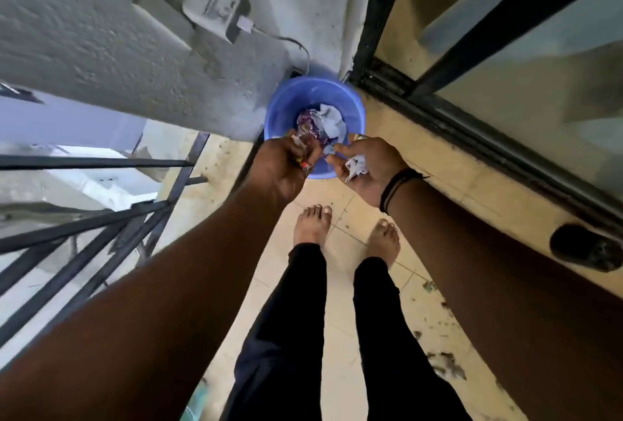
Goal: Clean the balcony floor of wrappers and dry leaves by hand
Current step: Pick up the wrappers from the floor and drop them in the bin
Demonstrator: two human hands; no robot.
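Left to right. Your left hand (pixel 286 164), at 7 o'clock of the bucket (pixel 283 110), is curled round a bundle of wrappers (pixel 303 156); bring it fully over the rim before letting go. The bucket, already holding litter, stands in the wall corner. Your right hand (pixel 365 168), at 5 o'clock, lies half open, cupping crumpled paper (pixel 356 166); tip it inward, not at the edge. Dry leaves (pixel 445 363) remain on the floor (pixel 344 302) at 4 o'clock.
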